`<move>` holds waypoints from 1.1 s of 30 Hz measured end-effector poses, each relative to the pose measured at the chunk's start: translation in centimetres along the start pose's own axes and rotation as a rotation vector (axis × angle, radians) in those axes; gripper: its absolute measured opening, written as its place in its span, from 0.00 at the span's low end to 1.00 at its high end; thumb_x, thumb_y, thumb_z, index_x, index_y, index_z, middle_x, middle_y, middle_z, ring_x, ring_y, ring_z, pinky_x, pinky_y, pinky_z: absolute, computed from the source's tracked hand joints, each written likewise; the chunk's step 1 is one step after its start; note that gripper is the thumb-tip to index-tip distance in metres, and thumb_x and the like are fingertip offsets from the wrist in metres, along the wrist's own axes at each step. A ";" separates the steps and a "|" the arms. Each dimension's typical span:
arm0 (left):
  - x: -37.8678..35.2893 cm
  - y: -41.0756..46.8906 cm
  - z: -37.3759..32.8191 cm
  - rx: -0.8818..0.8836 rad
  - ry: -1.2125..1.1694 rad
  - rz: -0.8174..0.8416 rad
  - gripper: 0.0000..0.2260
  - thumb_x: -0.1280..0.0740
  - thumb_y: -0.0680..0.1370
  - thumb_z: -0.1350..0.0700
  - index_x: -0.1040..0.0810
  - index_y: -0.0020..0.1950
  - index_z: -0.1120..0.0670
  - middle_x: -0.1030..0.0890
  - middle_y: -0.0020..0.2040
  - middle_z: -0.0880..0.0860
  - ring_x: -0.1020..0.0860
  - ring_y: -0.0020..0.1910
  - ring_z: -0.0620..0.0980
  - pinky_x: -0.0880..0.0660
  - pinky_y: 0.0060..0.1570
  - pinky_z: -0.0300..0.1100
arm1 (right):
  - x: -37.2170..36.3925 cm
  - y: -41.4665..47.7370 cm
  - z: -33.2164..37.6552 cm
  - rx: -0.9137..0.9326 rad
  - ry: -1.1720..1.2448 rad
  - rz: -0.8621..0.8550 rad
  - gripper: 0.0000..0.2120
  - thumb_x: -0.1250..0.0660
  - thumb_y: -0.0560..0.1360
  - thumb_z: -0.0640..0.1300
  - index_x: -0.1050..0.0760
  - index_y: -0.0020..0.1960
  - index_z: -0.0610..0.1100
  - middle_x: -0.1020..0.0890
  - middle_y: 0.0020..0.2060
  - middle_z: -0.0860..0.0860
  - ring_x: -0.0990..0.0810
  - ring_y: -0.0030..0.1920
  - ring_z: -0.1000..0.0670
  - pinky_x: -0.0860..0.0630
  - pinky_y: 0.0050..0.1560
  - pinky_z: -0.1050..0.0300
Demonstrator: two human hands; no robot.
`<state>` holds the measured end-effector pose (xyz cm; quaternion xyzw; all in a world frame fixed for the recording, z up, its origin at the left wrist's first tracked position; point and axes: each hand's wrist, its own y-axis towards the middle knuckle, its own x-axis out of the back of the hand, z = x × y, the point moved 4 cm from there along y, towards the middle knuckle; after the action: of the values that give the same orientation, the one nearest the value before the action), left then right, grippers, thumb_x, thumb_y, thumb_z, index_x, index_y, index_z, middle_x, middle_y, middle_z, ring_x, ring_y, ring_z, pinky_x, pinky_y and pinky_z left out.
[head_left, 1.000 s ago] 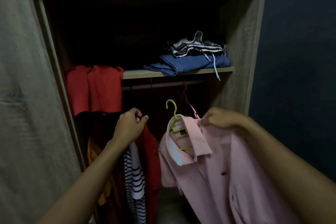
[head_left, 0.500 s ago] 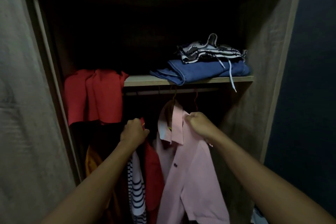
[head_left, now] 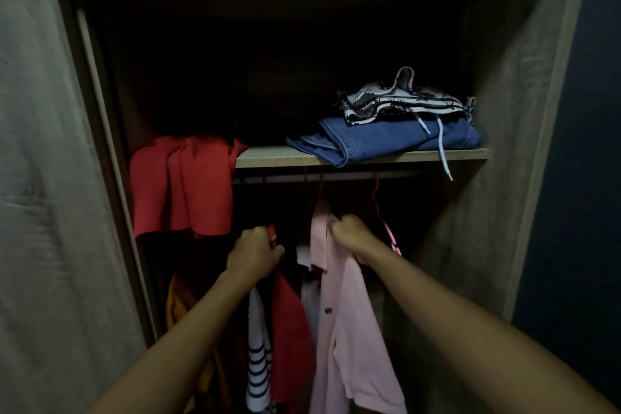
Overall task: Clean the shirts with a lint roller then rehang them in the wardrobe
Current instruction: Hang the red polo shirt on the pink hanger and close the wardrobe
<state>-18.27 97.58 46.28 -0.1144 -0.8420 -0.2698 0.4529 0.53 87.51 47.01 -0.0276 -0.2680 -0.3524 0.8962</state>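
Observation:
A pink collared shirt (head_left: 346, 323) hangs on a hanger from the wardrobe rail (head_left: 339, 175), collar up. My right hand (head_left: 351, 233) is shut on its shoulder near the collar. My left hand (head_left: 253, 254) grips the top of a red shirt (head_left: 290, 343) hanging just left of the pink one. A white shirt with dark stripes (head_left: 258, 360) hangs under my left forearm. No lint roller is in view.
A wooden shelf (head_left: 268, 157) above the rail carries folded blue jeans (head_left: 386, 141) and a patterned garment (head_left: 400, 102). A red cloth (head_left: 181, 185) drapes over the shelf's left end. A pink hanger (head_left: 391, 239) hangs right of my right hand. Wardrobe walls flank both sides.
The pink shirt went from in front of the wardrobe up onto the rail and now hangs straight. My right hand followed it inward; my left hand stayed on the red shirt.

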 end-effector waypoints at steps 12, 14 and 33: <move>10.1 -4.1 -6.4 -0.500 -0.191 -0.419 0.05 0.31 0.75 0.48 0.21 0.45 0.49 0.20 0.37 0.45 0.20 0.37 0.48 0.22 0.38 0.47 | 1.7 -1.4 1.0 0.139 -0.154 0.120 0.13 0.35 0.77 0.47 0.18 0.46 0.37 0.22 0.30 0.50 0.27 0.28 0.54 0.31 0.29 0.62; 13.1 -3.1 -6.8 -0.513 -0.197 -0.522 0.05 0.31 0.76 0.49 0.22 0.45 0.49 0.19 0.39 0.47 0.21 0.39 0.49 0.23 0.40 0.48 | 2.3 -1.8 2.4 0.222 -0.154 0.094 0.12 0.32 0.77 0.48 0.17 0.45 0.40 0.20 0.31 0.53 0.25 0.29 0.58 0.27 0.37 0.61; 20.9 4.5 -1.1 -0.076 0.156 -0.301 0.16 0.29 0.73 0.53 0.19 0.61 0.52 0.18 0.59 0.61 0.21 0.59 0.64 0.24 0.60 0.55 | 2.2 -8.0 17.8 0.646 -0.020 0.034 0.09 0.31 0.77 0.47 0.20 0.41 0.43 0.17 0.30 0.47 0.24 0.24 0.54 0.28 0.31 0.61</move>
<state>-27.28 99.57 65.59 0.0173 -0.8011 -0.3742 0.4668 -11.55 84.44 62.22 0.2506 -0.3742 -0.2339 0.8616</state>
